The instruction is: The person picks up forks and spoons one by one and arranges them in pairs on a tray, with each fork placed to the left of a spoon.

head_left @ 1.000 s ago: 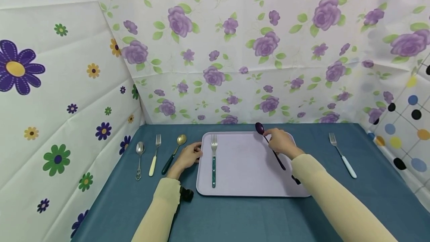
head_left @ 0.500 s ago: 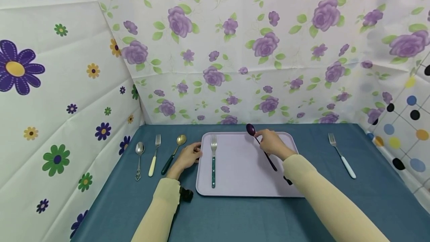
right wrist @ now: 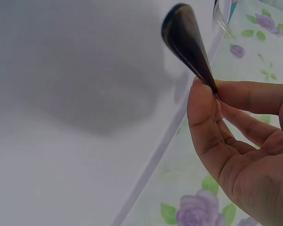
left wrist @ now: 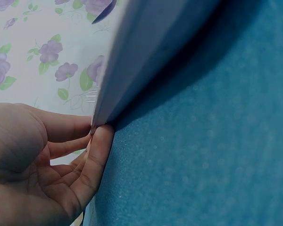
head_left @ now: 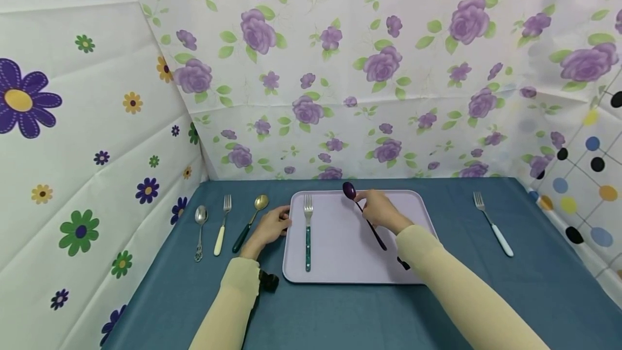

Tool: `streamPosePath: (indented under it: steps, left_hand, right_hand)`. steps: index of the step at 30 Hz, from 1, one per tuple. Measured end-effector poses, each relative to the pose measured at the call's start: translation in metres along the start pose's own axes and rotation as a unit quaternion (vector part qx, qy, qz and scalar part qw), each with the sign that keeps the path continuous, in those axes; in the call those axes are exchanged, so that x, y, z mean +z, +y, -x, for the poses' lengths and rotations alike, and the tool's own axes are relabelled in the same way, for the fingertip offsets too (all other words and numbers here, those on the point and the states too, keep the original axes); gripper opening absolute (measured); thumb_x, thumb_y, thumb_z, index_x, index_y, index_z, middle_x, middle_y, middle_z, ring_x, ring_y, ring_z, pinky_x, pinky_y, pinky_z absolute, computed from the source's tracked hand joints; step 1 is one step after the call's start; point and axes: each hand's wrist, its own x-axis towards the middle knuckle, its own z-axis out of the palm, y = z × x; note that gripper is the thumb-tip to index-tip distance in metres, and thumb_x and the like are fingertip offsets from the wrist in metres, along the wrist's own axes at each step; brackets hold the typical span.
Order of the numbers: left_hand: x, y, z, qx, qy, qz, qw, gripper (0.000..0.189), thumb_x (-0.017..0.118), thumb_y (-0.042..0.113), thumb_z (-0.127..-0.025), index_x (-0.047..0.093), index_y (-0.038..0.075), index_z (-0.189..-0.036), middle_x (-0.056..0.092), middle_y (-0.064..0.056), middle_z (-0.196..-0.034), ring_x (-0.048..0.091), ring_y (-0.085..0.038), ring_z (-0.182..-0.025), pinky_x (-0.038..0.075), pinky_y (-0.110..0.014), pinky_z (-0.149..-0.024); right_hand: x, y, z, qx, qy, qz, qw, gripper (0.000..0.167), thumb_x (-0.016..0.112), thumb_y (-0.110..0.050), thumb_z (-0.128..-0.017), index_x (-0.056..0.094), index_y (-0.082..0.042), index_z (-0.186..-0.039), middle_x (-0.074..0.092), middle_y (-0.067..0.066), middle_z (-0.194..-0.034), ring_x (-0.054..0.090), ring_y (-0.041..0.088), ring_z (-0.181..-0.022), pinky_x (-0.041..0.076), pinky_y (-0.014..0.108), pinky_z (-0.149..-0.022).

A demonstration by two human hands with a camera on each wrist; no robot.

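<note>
A dark purple spoon [head_left: 349, 190] is pinched by my right hand [head_left: 381, 211] over the lilac tray [head_left: 347, 258]. It slants, its bowl near the tray's far edge and its handle end toward me. The right wrist view shows thumb and fingers meeting on the spoon's [right wrist: 186, 40] thin handle. My left hand [head_left: 269, 224] grips the tray's left edge; in the left wrist view, thumb and finger close on the rim [left wrist: 106, 94]. On the tray's left side lies a fork [head_left: 308, 234] with a green handle, tines pointing away from me.
Left of the tray lie an ornate silver spoon [head_left: 200, 234], a cream-handled fork [head_left: 221, 231] and a gold spoon [head_left: 261, 202] with a dark green handle. A white-handled fork [head_left: 495, 228] lies to the right. Flowered sheets [head_left: 286, 91] bound the blue-covered table [head_left: 340, 317].
My right hand has moved left across the tray with the purple spoon, toward the green-handled fork. My left hand has stayed at the tray's edge.
</note>
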Motion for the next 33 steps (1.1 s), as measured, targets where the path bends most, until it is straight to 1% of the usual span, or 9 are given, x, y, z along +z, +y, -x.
streamPosePath:
  steps: [7,14,18,24,29,33]
  left_hand:
    - [-0.002,0.0,0.0,0.0,0.001,-0.002,1.0,0.047,0.059,0.003,-0.103,0.051,-0.005,-0.149,0.06,-0.013,-0.105,0.065,-0.023,-0.095,0.062,-0.036,-0.077]
    - [-0.002,0.001,-0.001,0.0,-0.001,-0.001,1.0,0.047,0.06,0.005,-0.103,0.052,-0.004,-0.148,0.06,-0.011,-0.104,0.064,-0.021,-0.093,0.062,-0.035,-0.077]
    - [-0.002,0.001,-0.001,0.003,-0.001,-0.002,1.0,0.047,0.06,0.004,-0.103,0.052,-0.005,-0.148,0.06,-0.012,-0.104,0.065,-0.022,-0.093,0.063,-0.035,-0.077]
    - [-0.002,0.0,0.0,0.002,-0.001,-0.003,1.0,0.047,0.059,0.004,-0.103,0.051,-0.006,-0.149,0.061,-0.013,-0.106,0.065,-0.023,-0.095,0.063,-0.036,-0.077]
    - [-0.001,0.0,0.0,0.002,-0.001,-0.005,1.0,0.046,0.058,0.004,-0.104,0.051,-0.005,-0.148,0.06,-0.012,-0.105,0.065,-0.022,-0.094,0.062,-0.035,-0.077]
    - [-0.001,0.0,0.001,0.002,-0.002,-0.003,1.0,0.047,0.058,0.004,-0.104,0.051,-0.005,-0.149,0.06,-0.012,-0.105,0.065,-0.022,-0.093,0.062,-0.036,-0.077]
  right_hand:
    - [0.011,-0.007,-0.001,-0.004,-0.001,-0.011,0.9999,0.062,0.049,0.019,-0.078,0.065,0.002,-0.135,0.063,0.014,-0.085,0.056,0.015,-0.049,0.053,0.027,-0.045]
    - [0.019,-0.012,-0.002,-0.003,0.003,-0.004,1.0,0.062,0.05,0.019,-0.077,0.066,0.001,-0.134,0.064,0.013,-0.084,0.058,0.016,-0.05,0.053,0.027,-0.045]
    - [0.025,-0.014,-0.004,-0.008,0.006,0.005,0.9999,0.06,0.049,0.019,-0.08,0.067,0.0,-0.134,0.064,0.012,-0.082,0.058,0.015,-0.051,0.052,0.026,-0.044]
    - [0.034,-0.021,-0.005,-0.012,0.004,-0.001,0.9999,0.058,0.049,0.02,-0.083,0.065,0.001,-0.136,0.065,0.011,-0.081,0.057,0.014,-0.05,0.05,0.025,-0.044]
    - [0.04,-0.027,-0.003,-0.014,0.005,-0.006,0.9999,0.056,0.05,0.019,-0.084,0.063,0.003,-0.137,0.065,0.012,-0.084,0.056,0.014,-0.049,0.048,0.024,-0.044]
    - [0.044,-0.03,-0.003,-0.011,0.002,-0.006,0.9999,0.054,0.05,0.018,-0.086,0.064,0.003,-0.136,0.066,0.013,-0.088,0.057,0.014,-0.052,0.047,0.023,-0.046]
